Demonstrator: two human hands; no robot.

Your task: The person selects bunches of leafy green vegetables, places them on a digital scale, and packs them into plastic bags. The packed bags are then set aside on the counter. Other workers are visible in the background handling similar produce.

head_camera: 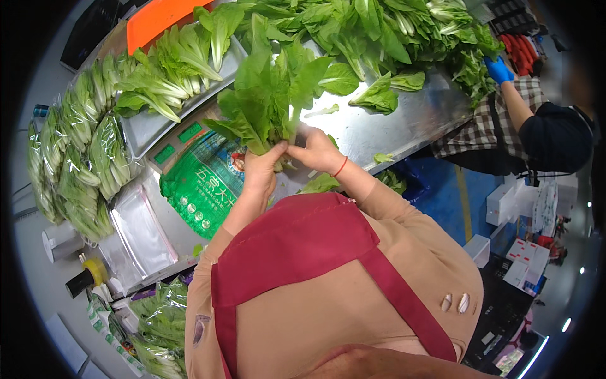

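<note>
My left hand (260, 170) grips the stem end of a bunch of leafy greens (270, 94), whose leaves fan out away from me. My right hand (318, 150), with a red cord at the wrist, meets it at the same stems, thumb beside thumb; its fingers close on a pale stem at the bunch's base. Below the hands lies a green printed sack (201, 189), flat on the steel table (416, 113). A metal tray (142, 137) to the left carries a row of greens (165, 71). Loose leaves (378, 97) are scattered beyond my right hand.
Greens in clear bags (75, 156) are stacked at far left, near flat plastic bags (142, 232) and a tape roll (94, 272). More bagged greens (161, 312) sit lower left. A large heap of greens (378, 28) covers the far side. A co-worker's blue-gloved hand (498, 70) touches its right end.
</note>
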